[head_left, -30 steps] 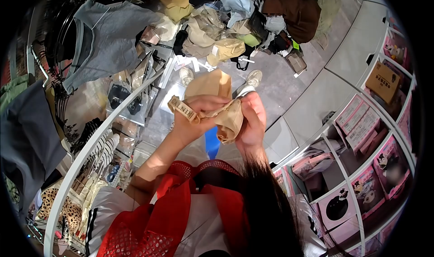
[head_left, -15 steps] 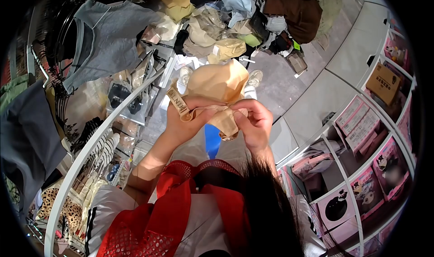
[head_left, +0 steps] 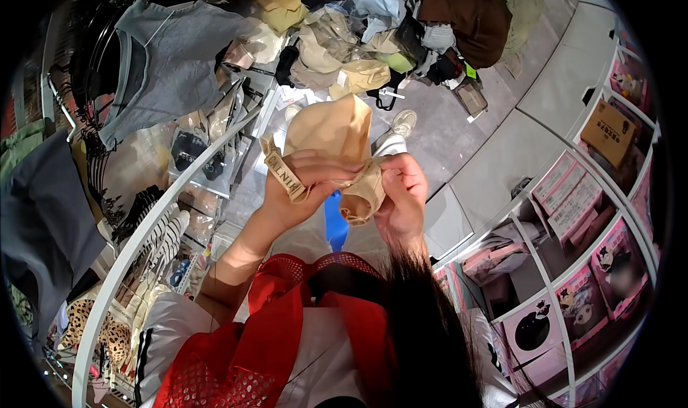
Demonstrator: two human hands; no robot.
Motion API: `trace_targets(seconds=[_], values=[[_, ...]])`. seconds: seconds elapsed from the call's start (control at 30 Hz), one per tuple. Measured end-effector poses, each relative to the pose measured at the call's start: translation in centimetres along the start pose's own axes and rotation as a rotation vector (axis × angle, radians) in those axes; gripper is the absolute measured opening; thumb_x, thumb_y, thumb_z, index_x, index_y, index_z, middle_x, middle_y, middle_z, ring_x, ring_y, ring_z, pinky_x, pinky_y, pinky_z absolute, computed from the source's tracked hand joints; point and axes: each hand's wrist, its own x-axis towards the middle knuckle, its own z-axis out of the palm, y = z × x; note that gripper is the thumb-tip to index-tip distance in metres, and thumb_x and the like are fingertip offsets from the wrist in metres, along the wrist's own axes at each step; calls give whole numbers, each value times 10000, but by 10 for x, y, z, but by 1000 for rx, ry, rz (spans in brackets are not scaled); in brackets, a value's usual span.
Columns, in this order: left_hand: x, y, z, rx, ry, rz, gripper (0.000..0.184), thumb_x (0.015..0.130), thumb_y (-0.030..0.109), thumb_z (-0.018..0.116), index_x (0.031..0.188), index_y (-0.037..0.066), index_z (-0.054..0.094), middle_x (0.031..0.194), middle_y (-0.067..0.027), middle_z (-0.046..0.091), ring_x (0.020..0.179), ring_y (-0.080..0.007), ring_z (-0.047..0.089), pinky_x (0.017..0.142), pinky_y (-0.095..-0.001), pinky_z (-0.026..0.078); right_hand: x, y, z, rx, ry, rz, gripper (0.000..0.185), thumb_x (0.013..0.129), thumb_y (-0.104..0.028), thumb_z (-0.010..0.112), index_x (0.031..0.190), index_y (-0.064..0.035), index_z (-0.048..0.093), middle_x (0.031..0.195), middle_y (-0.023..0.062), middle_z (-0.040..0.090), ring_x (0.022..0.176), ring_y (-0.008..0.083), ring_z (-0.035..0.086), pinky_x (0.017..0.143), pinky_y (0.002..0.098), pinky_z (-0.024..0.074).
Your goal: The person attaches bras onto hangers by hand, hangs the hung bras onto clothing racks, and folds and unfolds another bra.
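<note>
A beige undergarment [head_left: 330, 128] with a lettered elastic band is held up between my hands in front of my body. My left hand [head_left: 297, 182] is closed on it, the band [head_left: 284, 175] lying across the back of my thumb side and fingers. My right hand [head_left: 403, 193] pinches a bunched, rolled part [head_left: 360, 196] of the same fabric, which hangs toward me. The smooth upper part sticks out away from me, with a pointed top edge. Whether it is a bra or briefs I cannot tell.
Beyond my shoes lies a heap of clothes [head_left: 358, 57] on the floor. At left, a curved white rail [head_left: 154, 207] stands before hanging garments, including a grey top [head_left: 168, 53]. Right of me are shelves with pink boxes [head_left: 566, 193] and a brown carton [head_left: 607, 132].
The beige fabric's upper part has shifted left and tipped. My right hand has turned the rolled part, so its open end shows more. My left fingers lie flatter over the fabric.
</note>
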Motion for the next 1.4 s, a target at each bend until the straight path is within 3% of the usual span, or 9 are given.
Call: trace_targets(seconds=[0.17,0.37,0.77,1.4], values=[[0,8,3,-50,88,-89,171,734,16,559,879,24,648,895,-82,657,811,-217,634,718,-292,479,2,1,-6,-206,-104,-145,92,794,34,536,883,17,548,845,54,579,714,62,537,585,171,424],[1,10,4,3,90,-85,171,722,14,568,871,24,650,893,-76,658,807,-216,634,714,-294,478,1,-15,-1,-462,-144,-95,104,778,65,541,870,21,560,867,56,582,737,67,543,602,176,435],[0,9,-1,134,34,38,164,702,-2,579,852,18,641,904,-83,655,809,-222,634,705,-297,478,-1,4,1,-86,8,-17,91,796,44,535,882,15,541,866,55,578,748,72,537,637,184,419],[-11,4,7,-28,151,-50,156,733,11,574,874,25,639,883,-84,656,822,-229,629,734,-308,475,-3,9,-5,-151,-110,-88,99,770,42,556,860,6,533,857,56,577,774,89,533,700,210,414]])
